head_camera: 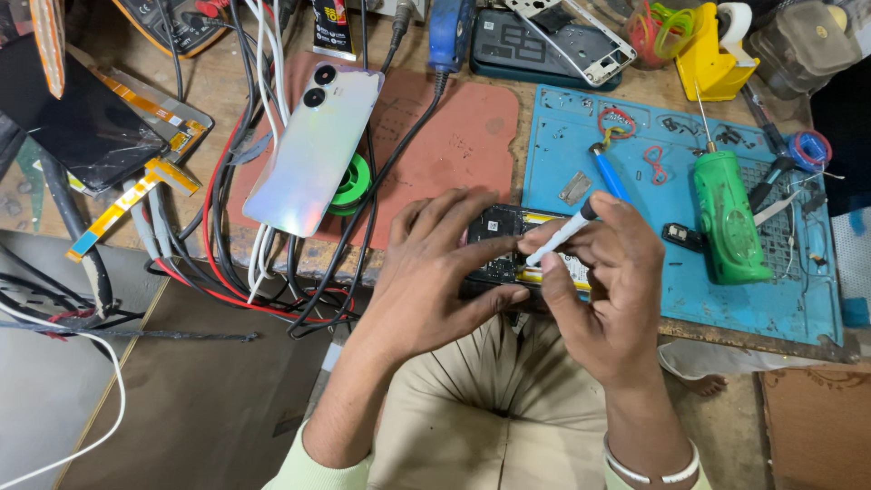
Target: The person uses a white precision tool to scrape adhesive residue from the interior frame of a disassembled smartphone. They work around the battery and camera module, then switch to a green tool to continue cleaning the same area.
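lap: beige trousers (490,408) lie nearest, directly under both hands, below the bench edge (726,331)
left hand (435,272): spread fingers pinch and steady the opened phone (508,249), thumb along its near side
right hand (603,286): clenched on a slim white-and-blue screwdriver (567,231), tip down on the phone's bare board between the two hands
phone: half off the bench edge, overhanging the lap, propped only by the left fingers
slip risk: a tip that skids could scratch the board or jab the left fingertips just beside it
drop risk: a loosened screw would likely fall over the edge into the lap
snag risk: cables (272,272) hang left of the grip
room: blue mat (726,299) right of the grip, green tool (726,218) near; silver phone (313,145) well apart, far left
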